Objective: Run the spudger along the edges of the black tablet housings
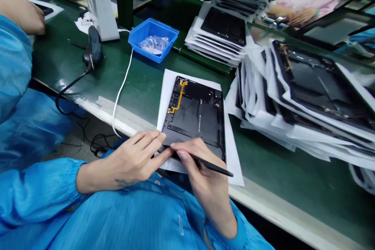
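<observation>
We are pinching a stylus [211, 166] in our right hand [205, 179] at the panel's [195, 117] six o'clock edge, left hand [131, 160] released, fingertips steadying it; next needs fine prying.

One open tablet [195, 115], one blue bin [153, 39], one stylus [211, 166], two stacks of tablets.

Honestly nothing readable here. The only print I can spot is a thin strip of white marking down the middle of the open tablet back [195, 115] lying on its white sheet, and it's way too tiny and blurry to make out any letters or numbers. The stacked tablets on the right and the blue bin [153, 39] show no labels.
</observation>
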A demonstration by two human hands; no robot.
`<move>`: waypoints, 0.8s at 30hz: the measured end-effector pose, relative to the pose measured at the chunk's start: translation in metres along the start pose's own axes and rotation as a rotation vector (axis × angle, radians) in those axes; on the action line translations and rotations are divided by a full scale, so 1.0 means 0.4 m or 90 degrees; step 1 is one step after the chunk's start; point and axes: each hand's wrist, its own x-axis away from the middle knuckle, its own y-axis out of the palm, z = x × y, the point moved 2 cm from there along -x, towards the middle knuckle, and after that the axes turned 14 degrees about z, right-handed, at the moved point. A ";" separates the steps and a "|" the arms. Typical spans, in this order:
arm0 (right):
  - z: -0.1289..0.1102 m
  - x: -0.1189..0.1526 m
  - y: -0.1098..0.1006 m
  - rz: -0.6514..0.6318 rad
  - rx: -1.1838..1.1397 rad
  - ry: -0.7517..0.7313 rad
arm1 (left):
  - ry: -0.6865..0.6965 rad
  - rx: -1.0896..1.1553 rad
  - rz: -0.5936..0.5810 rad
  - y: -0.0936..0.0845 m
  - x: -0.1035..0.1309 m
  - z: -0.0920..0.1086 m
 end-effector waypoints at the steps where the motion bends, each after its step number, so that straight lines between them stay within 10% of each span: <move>1: -0.001 0.000 0.000 -0.003 0.005 0.000 | 0.000 0.001 -0.002 0.001 0.002 0.000; 24: -0.015 -0.008 0.002 -0.062 -0.005 -0.097 | 0.010 0.010 0.024 -0.002 0.008 -0.010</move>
